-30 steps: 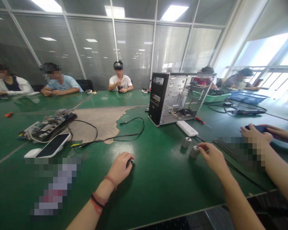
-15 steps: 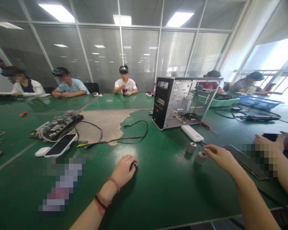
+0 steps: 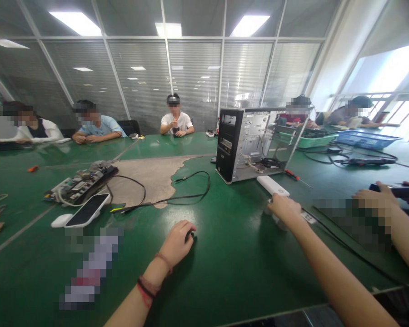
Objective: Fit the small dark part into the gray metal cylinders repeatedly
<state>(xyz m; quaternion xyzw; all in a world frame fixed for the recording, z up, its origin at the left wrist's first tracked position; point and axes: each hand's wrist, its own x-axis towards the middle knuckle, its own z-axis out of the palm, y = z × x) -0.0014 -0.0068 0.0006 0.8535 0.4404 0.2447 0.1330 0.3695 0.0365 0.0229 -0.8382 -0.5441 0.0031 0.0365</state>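
Note:
My left hand [image 3: 179, 240] rests on the green table [image 3: 218, 254] with its fingers curled around a small dark thing [image 3: 190, 235] that I cannot make out. Further right, my right hand [image 3: 286, 209] has its fingers together on a small metal cylinder [image 3: 268, 210], mostly covered by them. A second metal cylinder [image 3: 281, 223] shows in part beneath the hand. Just beyond the fingers lies a white power bank [image 3: 271, 185].
An open computer case [image 3: 228, 145] stands behind the power bank, near an orange-handled screwdriver [image 3: 292, 175]. At left are a circuit board [image 3: 80, 181], a phone [image 3: 88, 210] and a black cable [image 3: 204, 190]. A neighbour's hand [image 3: 378, 200] works at far right.
My right hand has moved left from the right-hand cylinder to the left-hand one. My left hand stays in nearly the same place, still curled. The neighbour's hand has shifted slightly.

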